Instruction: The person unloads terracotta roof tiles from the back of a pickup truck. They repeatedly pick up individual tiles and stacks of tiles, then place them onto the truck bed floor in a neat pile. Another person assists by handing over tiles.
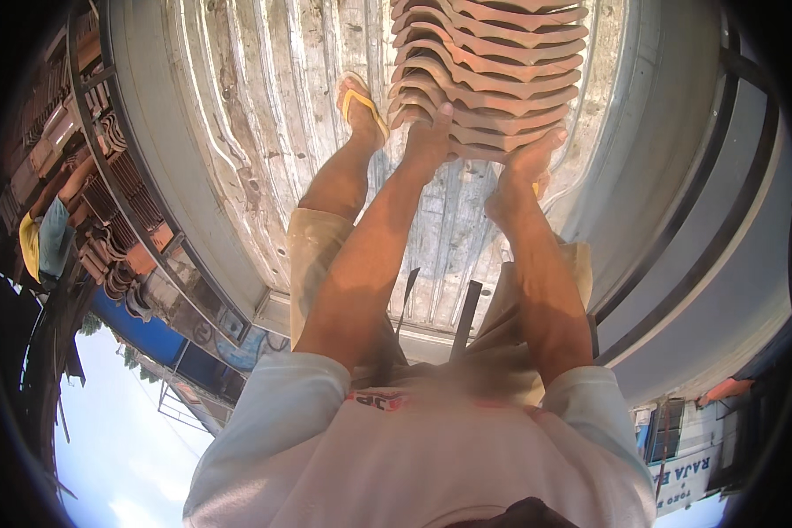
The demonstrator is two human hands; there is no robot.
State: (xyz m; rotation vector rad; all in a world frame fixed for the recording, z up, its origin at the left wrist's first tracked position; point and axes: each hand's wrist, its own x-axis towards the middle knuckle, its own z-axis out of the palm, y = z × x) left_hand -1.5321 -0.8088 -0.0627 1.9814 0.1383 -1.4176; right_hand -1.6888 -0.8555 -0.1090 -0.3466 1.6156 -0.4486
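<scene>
A row of orange-brown clay roof tiles, wavy in profile and packed one against another, runs away from me on the truck bed. My left hand grips the left side of the nearest tiles, its thumb lying over their edge. At the right corner of the same near end, my right hand is closed on the tiles. Fingers of both hands are partly hidden, so I cannot tell how many tiles they hold. The nearest tiles rest against the rest of the row.
Beneath me is a worn, ribbed metal truck bed, with side walls left and right. My sandalled foot stands left of the tiles. Beyond the left rail, another person is beside more stacked tiles.
</scene>
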